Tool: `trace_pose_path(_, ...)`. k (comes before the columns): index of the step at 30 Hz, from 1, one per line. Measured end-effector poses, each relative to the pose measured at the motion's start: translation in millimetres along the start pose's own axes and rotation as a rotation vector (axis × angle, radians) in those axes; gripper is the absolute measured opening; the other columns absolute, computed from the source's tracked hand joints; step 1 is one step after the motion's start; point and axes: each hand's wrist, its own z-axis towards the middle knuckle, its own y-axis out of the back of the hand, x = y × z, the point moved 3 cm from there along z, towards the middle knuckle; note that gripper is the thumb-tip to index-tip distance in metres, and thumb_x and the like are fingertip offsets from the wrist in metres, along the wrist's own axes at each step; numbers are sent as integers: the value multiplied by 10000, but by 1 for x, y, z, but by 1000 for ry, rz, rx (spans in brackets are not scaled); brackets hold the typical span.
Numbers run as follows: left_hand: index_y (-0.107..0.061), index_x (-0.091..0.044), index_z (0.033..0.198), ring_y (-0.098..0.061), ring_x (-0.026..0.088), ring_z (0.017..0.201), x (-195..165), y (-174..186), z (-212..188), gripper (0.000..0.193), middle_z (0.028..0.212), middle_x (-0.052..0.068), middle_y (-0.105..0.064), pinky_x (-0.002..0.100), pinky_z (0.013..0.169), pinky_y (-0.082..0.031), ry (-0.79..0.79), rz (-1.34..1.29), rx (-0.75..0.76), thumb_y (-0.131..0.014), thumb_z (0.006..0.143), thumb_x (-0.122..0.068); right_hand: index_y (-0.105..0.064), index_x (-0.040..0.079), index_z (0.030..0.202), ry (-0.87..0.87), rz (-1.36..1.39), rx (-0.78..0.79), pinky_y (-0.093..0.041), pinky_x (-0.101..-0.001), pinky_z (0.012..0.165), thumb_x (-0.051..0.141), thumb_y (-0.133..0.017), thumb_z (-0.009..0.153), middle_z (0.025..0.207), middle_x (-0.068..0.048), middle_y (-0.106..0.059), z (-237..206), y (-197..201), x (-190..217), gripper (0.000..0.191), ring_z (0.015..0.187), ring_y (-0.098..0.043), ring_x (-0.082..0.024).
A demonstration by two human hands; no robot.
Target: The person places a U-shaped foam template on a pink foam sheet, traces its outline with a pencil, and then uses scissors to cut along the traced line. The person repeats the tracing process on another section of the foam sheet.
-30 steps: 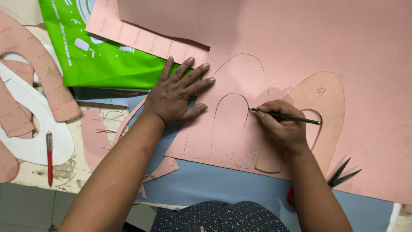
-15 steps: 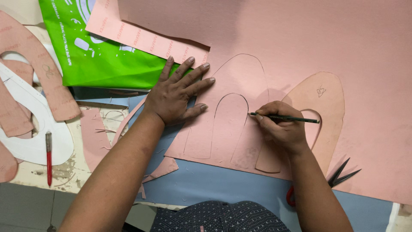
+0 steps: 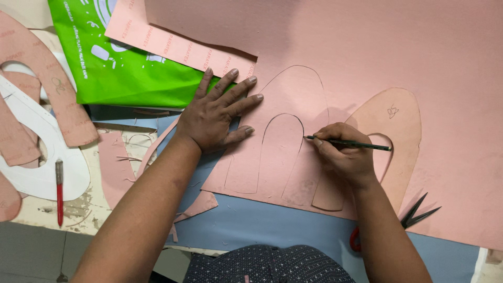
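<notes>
- Large pink sheet of board material (image 3: 367, 47) lies flat on the table, covering most of the upper and right part of the view; its lower edge runs diagonally over a pale blue sheet (image 3: 262, 222).
- Two nested arch outlines are drawn on the pink sheet in dark line: a big outer arch (image 3: 293, 68) and a smaller inner arch (image 3: 281, 116).
- Thin dark green pencil (image 3: 351, 143) lies almost level, tip pointing left, touching the right side of the inner arch line.
- Right hand (image 3: 343, 154) has a closed grip on the pencil, fingers curled round it near the tip; heel of hand rests on the sheet.
- Tan arch-shaped cardboard template (image 3: 393, 126) sits on the pink sheet, partly under the right hand, small scribble near its top.
- Left hand (image 3: 217, 118) is flat, fingers spread, holding nothing, pressing the left edge of the pink sheet just left of the arches.
- Bright green plastic bag (image 3: 120, 68) above the left hand, a pink strip (image 3: 173, 44) lying over it.
- Dark scissors blades (image 3: 419, 212) with a red handle (image 3: 356, 240) poke out beside the right forearm.
- Far left: pink curved offcuts (image 3: 47, 89), a white curved cutout (image 3: 36, 167), a red-handled tool (image 3: 59, 191) on the worn table (image 3: 78, 207).
</notes>
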Motion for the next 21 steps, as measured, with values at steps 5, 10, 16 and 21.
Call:
trace_pose_path(5,-424,-429,1550,-204,219,1572,1,-1,0,735,1691,-72,-282,512,1287,-4,-10,13,-7,-464,911,-789,-708,-7,946,-11,24,1,-557,-231,677,-61,-700,903,944,-73,-717,0,0,-1,69,798,-677,-105)
trace_pose_path(10,-421,-428,1549,-199,218,1569,1,-3,0,739,1691,-68,-287,505,1289,-5,-9,9,-12,-442,911,-801,-697,-4,940,3,33,0,-553,-228,691,-60,-688,912,952,-73,-717,0,-1,2,64,814,-674,-105)
trace_pose_path(16,-415,-433,1550,-195,209,1575,0,-1,0,734,1694,-76,-283,500,1295,-3,-4,12,-5,-431,916,-803,-710,-5,917,-3,-5,18,-554,-240,671,-59,-713,879,909,-74,-720,2,-1,3,67,789,-680,-113)
trace_pose_path(21,-423,-429,1545,-203,219,1566,1,-1,0,730,1687,-69,-288,508,1288,-4,-4,-9,0,-467,910,-785,-717,-3,909,54,-16,71,-545,-250,691,-48,-713,864,914,-78,-716,2,-1,4,64,798,-669,-119)
